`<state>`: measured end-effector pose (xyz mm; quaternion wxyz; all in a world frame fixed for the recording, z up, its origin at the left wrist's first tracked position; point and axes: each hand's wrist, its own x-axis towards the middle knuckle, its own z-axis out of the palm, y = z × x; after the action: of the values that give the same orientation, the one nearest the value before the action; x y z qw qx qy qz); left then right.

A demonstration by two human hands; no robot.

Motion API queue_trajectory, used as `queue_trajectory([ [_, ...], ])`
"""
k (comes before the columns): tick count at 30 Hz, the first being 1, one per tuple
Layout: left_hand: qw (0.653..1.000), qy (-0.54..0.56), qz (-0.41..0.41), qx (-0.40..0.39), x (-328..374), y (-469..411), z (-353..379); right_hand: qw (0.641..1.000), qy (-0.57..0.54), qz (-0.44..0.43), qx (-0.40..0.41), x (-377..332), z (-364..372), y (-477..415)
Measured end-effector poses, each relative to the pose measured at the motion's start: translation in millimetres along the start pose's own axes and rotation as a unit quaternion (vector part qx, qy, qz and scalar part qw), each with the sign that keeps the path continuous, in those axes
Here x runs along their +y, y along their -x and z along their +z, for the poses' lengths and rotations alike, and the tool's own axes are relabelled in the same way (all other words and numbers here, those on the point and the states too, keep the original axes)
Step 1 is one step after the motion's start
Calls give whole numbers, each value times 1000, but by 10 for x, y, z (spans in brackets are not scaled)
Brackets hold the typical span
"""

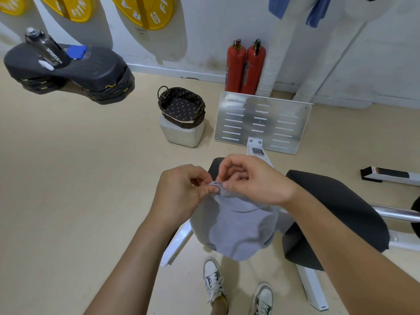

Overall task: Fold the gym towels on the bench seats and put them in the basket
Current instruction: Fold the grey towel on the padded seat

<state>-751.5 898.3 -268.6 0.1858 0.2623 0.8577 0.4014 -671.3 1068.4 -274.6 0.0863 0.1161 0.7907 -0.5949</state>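
A grey towel [236,226] hangs in the air above the black bench seat [341,208], bunched and drooping. My left hand [181,192] and my right hand [252,180] both pinch its top edge close together, fingertips almost touching. A dark wicker basket [181,108] with a dotted lining stands on a white block beyond my hands, with nothing in it. Blue towels [318,12] hang high on the wall at the top right.
A metal foot plate [261,121] of the machine stands behind the seat, with two red fire extinguishers [245,67] at the wall. Stacked black step platforms [75,71] with a bottle sit at the far left. My shoes [236,289] are below on the beige floor.
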Motion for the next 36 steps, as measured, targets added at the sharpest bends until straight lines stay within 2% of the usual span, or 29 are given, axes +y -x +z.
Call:
queue_trajectory([
  [3, 1000, 24, -5, -4, 0, 52, -73, 982, 144, 64, -105, 131, -252, 137],
  [5, 998, 58, -37, -13, 15, 92, -126, 961, 222, 105, -126, 255, -370, 242],
  [9, 995, 85, -52, -5, 57, 143, -172, 942, 291, 152, -64, 555, -441, 379],
  [14, 993, 99, -66, 14, 108, 214, -132, 949, 277, 130, 71, 855, -383, 515],
  [20, 991, 78, -71, 79, 105, 391, -25, 936, 283, 123, 167, 976, -347, 639],
  [26, 990, 54, -26, 131, 369, 658, -65, 925, 333, 43, 180, 687, -653, 1098],
  [31, 975, 111, 11, 194, 674, 814, -185, 937, 299, -31, 177, 353, -878, 1676],
  [36, 970, 145, 57, 189, 1022, 861, -319, 917, 353, -7, 184, 16, -989, 2243],
])
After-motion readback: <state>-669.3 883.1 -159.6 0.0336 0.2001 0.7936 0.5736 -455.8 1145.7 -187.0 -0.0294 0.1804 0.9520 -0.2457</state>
